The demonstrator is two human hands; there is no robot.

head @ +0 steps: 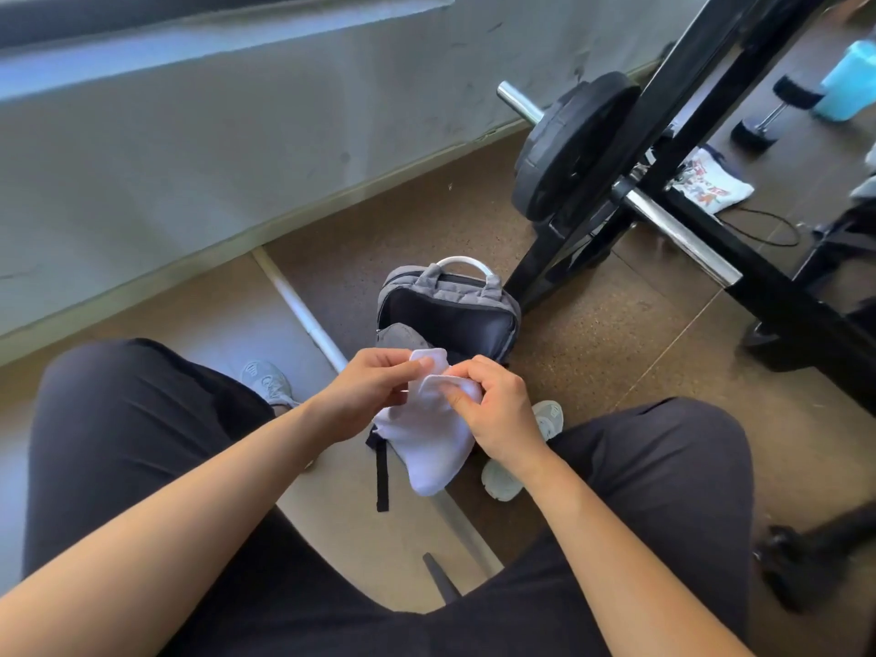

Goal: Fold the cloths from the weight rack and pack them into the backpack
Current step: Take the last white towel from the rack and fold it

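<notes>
**White cloth mid-fold above the open backpack**

The black steel weight rack point(711, 149) fills the upper right of the frame, a round black plate point(569, 144) and a chrome bar point(682, 239) hung on it. Behind its uprights, on the brown speckled floor point(592, 348), lies a white printed cloth point(711, 182) — by the look of it one piece not yet collected, though whether it belongs to the task I cannot tell.

At centre frame the grey fabric backpack point(450, 305) lies on the floor with its main compartment unzipped and gaping toward the viewer. The interior reads dark; whether anything is already packed inside cannot be seen.

Just below the bag's mouth, between the seated person's knees, the small white knit cloth point(426, 443) hangs in the air. The left hand point(369, 395) pinches its upper edge between thumb and fingertips; the right hand point(493, 410) pinches the neighbouring edge the same way, the two hands close together. The lower part dangles free, so the fold looks barely started — folding and packing of this piece both remain.

Room to move is fair: open floor lies lower centre and to the right of the bag, and the compartment's rim is unobstructed. The rack's foot stands just beside the bag's upper right corner, and a white pipe point(303, 310) runs along the floor close on the left.
</notes>
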